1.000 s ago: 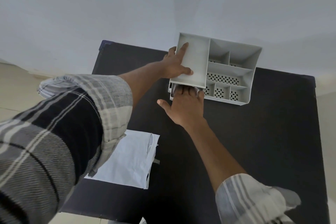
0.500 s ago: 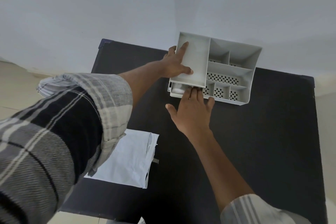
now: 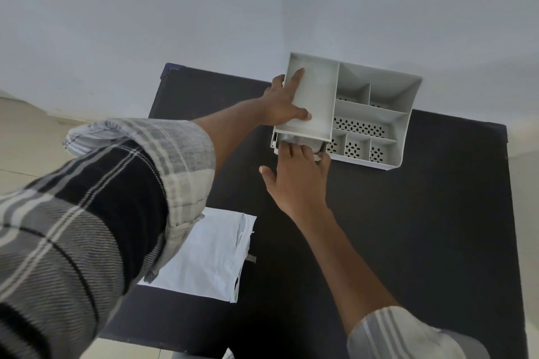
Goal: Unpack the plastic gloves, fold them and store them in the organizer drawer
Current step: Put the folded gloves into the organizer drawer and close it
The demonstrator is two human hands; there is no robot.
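A grey plastic organizer [image 3: 376,114] with several compartments stands at the far edge of the black table [image 3: 408,227]. My left hand [image 3: 281,102] grips its left wall, thumb and index finger lying inside the big left compartment. Below that compartment a small drawer [image 3: 275,143] is pulled out a little. Crumpled, whitish plastic gloves [image 3: 303,140] show in its opening. My right hand [image 3: 297,181] lies flat with its fingertips on the gloves at the drawer mouth and its thumb spread to the left.
A white, opened packaging bag [image 3: 210,253] lies flat on the near left part of the table, partly under my left sleeve. A pale wall rises right behind the organizer. Light floor shows to the left of the table.
My right hand drew back out of the drawer half a second ago and has moved forward again, fingertips back on the gloves. My left hand has kept its hold.
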